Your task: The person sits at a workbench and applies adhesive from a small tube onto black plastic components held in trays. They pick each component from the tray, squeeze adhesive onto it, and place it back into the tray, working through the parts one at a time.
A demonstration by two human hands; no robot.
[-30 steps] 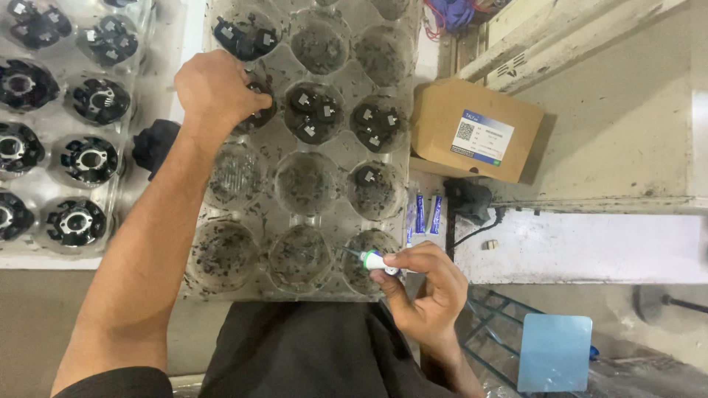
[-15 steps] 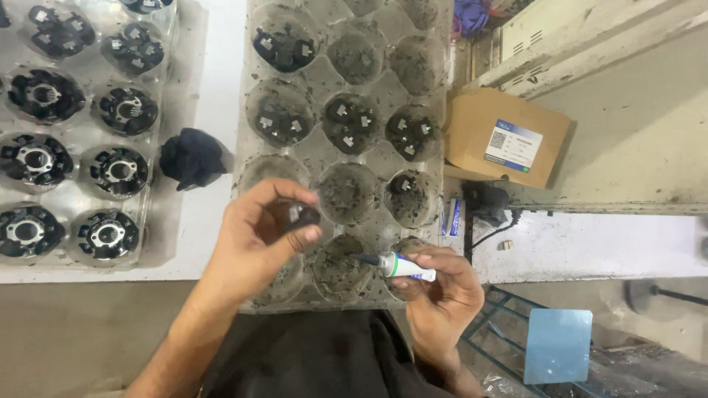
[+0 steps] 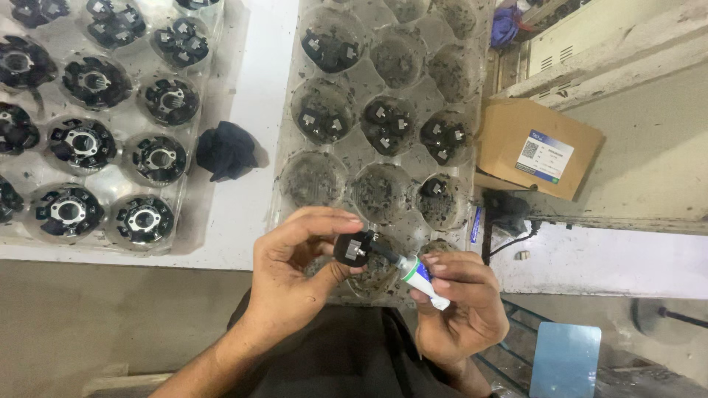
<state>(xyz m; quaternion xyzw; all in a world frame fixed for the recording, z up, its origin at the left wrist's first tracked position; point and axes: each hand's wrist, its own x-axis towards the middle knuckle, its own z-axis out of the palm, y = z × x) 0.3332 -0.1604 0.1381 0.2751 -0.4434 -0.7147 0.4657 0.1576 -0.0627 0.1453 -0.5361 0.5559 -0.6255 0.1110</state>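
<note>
Fingers of the left hand (image 3: 295, 273) are pinching a small black round part (image 3: 352, 248), tilting it toward the nozzle. The right hand (image 3: 461, 306) is closing around a small white-and-green glue tube (image 3: 418, 274), its dark tip touching the part. Both are hovering over the near edge of a grimy clear plastic tray (image 3: 354, 158) on the white counter (image 3: 251, 96). A cardboard box (image 3: 538, 147) is sitting to the right, a dark cloth (image 3: 226, 149) to the left.

View: one camera on my head
Facing: straight down at the tabletop (image 3: 251, 110)
Nearness: close over my lap edge
</note>
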